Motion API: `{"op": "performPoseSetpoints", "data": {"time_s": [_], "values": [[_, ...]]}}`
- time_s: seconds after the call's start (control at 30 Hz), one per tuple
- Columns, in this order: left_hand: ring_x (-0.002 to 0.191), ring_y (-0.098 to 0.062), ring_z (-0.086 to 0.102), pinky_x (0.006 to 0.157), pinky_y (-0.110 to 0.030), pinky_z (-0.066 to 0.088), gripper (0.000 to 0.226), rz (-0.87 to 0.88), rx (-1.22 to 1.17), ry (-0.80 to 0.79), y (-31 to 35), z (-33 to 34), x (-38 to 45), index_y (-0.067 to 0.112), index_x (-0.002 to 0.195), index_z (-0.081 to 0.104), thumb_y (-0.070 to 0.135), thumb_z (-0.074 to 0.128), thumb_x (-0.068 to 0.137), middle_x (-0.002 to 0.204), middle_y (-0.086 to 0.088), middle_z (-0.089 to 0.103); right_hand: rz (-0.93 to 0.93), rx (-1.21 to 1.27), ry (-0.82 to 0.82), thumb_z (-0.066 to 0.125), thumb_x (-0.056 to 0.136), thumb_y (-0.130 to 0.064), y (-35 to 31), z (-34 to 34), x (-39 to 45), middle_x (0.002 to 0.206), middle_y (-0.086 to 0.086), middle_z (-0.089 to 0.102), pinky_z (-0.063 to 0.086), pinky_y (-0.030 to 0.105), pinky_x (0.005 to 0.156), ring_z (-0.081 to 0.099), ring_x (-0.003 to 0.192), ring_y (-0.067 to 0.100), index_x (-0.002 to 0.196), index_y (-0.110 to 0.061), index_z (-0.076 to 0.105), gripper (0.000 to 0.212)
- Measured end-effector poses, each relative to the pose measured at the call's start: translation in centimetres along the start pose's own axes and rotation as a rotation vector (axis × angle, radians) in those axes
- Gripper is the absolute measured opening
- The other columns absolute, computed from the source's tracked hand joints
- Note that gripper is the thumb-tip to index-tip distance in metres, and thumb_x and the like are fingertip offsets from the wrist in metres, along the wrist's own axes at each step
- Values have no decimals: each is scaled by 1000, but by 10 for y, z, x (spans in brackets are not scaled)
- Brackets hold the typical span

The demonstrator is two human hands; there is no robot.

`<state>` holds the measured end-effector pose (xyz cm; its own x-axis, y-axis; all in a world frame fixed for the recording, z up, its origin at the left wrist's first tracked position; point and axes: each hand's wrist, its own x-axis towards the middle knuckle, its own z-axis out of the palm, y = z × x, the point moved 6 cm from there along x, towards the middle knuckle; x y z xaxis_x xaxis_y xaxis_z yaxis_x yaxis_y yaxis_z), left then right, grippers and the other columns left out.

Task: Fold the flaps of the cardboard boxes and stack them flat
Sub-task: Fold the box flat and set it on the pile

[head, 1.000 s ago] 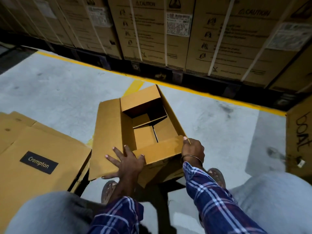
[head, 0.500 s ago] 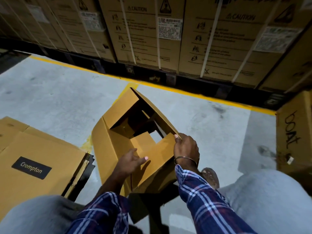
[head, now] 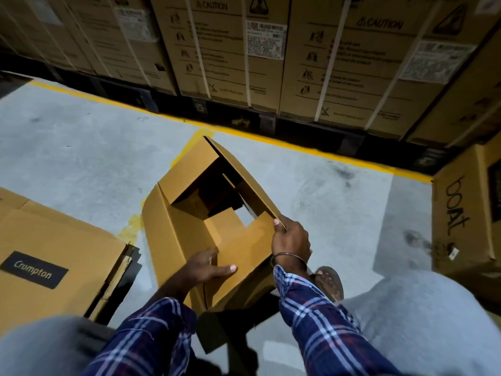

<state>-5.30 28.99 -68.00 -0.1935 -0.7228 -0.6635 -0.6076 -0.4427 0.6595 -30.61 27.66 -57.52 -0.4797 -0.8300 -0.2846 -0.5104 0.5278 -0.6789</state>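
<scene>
Grey concrete floor (head: 89, 164) fills the middle of the frame, edged by a yellow painted line (head: 320, 150) and, across the top, a wall of strapped cartons (head: 244, 50) printed with caution marks. I see the open cardboard box (head: 176, 229) at centre, tipped toward the upper right and skewed out of square, with floor showing through a gap in its bottom flaps.

My right hand (head: 291, 241) grips the near right corner of the rim, fingers curled over the edge. My left hand (head: 206, 268) lies with straight fingers against the near panel, pressing rather than clasping.

I judge the box light and empty. Its corrugated panels look stiff across their faces but give readily along the scored corners, so it should collapse if opposite corners are pushed together. The surface looks dry and matte, not slippery. Edges and corners are the best places to hold; a flat palm on a panel steers it. Pressing hard mid-panel could crease it off the score.

At lower left lies a flattened stack (head: 59, 240) bearing a dark Crompton label (head: 34, 269), well placed to receive this one. Another carton (head: 461, 213) with handwritten lettering stands at the right edge.
</scene>
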Motion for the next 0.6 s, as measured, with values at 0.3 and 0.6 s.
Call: {"op": "performPoseSetpoints", "data": {"time_s": [0.3, 0.6], "values": [[59, -16, 55, 62, -29, 39, 65, -29, -246, 332, 20, -12, -21, 11, 72, 63, 72, 52, 89, 63, 0, 59, 229, 78, -319, 63, 94, -40, 27, 35, 51, 131, 12, 66, 45, 45, 107, 59, 117, 37, 120, -13, 72, 39], [96, -14, 66, 76, -27, 53, 22, -59, 7, -97, 10, 82, -24, 22, 117, 67, 34, 68, 99, 118, -8, 70, 319, 54, -404, 67, 76, -69, 41, 48, 40, 143, 13, 41, 39, 56, 109, 49, 123, 41, 143, -28, 52, 80]]}}
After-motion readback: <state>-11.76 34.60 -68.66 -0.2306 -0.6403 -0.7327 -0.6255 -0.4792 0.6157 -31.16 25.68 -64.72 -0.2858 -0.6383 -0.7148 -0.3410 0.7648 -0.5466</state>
